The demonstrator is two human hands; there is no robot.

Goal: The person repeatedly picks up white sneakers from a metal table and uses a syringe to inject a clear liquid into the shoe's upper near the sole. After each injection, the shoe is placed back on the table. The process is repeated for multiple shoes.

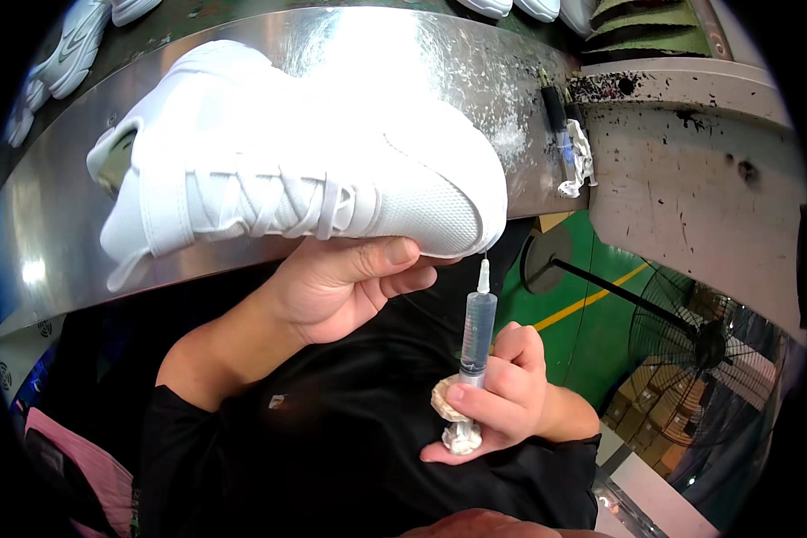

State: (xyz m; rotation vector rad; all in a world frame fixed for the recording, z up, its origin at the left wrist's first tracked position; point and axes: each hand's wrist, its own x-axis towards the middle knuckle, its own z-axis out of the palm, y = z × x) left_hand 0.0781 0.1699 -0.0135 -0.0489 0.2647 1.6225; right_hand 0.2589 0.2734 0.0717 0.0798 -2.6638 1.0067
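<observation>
A white lace-up sneaker (pixel 287 170) lies on its side across the metal bench, toe to the right. My left hand (pixel 341 278) grips it from below near the forefoot, thumb on the near side; the other fingers are partly hidden under it. In my right hand (pixel 502 394) is a clear syringe (pixel 479 332) with liquid in its barrel, held upright. Its thin tip touches or nearly touches the edge of the toe where upper meets sole; I cannot tell which. Whitish wrapping surrounds the syringe's finger flange and plunger end, with my thumb beneath the plunger.
The metal bench (pixel 529 193) has whitish smears. Pen-like tools (pixel 556 112) and crumpled white material (pixel 578 161) lie at its right end, beside a stained pale machine panel (pixel 690 179). More white sneakers (pixel 67 54) stand at the far left. A black fan (pixel 690 345) is at the lower right.
</observation>
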